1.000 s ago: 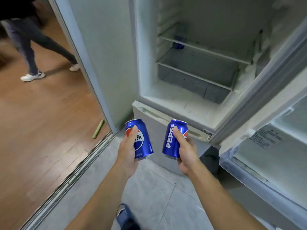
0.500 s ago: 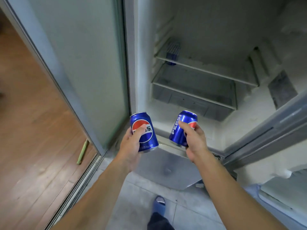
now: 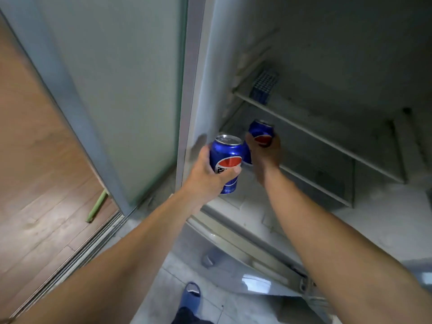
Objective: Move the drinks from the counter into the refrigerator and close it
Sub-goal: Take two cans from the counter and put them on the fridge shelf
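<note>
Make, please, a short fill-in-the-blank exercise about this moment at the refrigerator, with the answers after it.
1. Each of the hands holds a blue ___.
2. The right hand reaches farther into the refrigerator than the ___ hand.
3. The left can stands upright with its ___ top facing up.
4. The refrigerator is ___.

Missing words: can; left; silver; open

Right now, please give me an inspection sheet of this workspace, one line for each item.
Surface: fridge floor bare and white; glass shelf above it.
Job's things: left can upright at the fridge's edge; right can further inside, tilted.
Clutter: blue ridged box on the shelf, at the back.
Grippers: left hand grips the left can; right hand grips the right can.
Cables: nothing seen.
Surroundings: frosted sliding door, wood floor, green stick, blue slipper.
</note>
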`<state>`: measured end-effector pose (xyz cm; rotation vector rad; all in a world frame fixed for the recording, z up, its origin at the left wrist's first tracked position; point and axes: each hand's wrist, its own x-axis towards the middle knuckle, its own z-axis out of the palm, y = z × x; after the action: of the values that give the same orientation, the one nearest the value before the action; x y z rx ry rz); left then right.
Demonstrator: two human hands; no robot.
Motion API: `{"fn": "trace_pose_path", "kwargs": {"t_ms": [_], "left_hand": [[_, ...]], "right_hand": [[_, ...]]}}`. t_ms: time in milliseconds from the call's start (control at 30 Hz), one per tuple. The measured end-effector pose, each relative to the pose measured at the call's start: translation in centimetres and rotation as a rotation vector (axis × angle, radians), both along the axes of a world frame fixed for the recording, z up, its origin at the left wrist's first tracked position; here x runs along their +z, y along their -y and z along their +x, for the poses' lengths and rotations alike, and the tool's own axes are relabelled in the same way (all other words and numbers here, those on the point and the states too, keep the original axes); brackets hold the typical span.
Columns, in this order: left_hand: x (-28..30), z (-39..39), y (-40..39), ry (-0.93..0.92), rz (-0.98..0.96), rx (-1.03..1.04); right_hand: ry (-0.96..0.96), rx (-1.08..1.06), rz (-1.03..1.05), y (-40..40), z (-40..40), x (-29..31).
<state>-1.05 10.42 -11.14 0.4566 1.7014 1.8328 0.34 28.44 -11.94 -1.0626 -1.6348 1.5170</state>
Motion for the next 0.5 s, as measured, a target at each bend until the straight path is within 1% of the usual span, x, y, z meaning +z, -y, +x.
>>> {"fn": "trace_pose_path", "kwargs": {"t_ms": [100, 200, 333, 400, 500], "left_hand": [[-0.2, -0.9, -1.3, -0.007, -0.017, 0.023], [-0.6, -1.4, -1.1, 0.036, -0.013, 0.046], [-0.3, -2.5, -0.6, 0.052, 0.001, 0.033], [-0.3, -2.7, -0.4, 0.042, -0.013, 0.028], [-0.3, -2.9, -0.5, 0.016, -0.034, 0.015]], "right_hand": [[-0.049, 0.085, -0.04, -0.9, -2.4, 0.1], [-0.067, 0.105, -0.01, -1.5, -4.0, 0.4], [-0.132, 0.059, -0.045, -2.7, -5.4, 0.6], [-0.131, 0.021, -0.042, -3.2, -6.0, 0.5], [-0.082, -0.029, 0.058, -4.4, -7.6, 0.4]]}}
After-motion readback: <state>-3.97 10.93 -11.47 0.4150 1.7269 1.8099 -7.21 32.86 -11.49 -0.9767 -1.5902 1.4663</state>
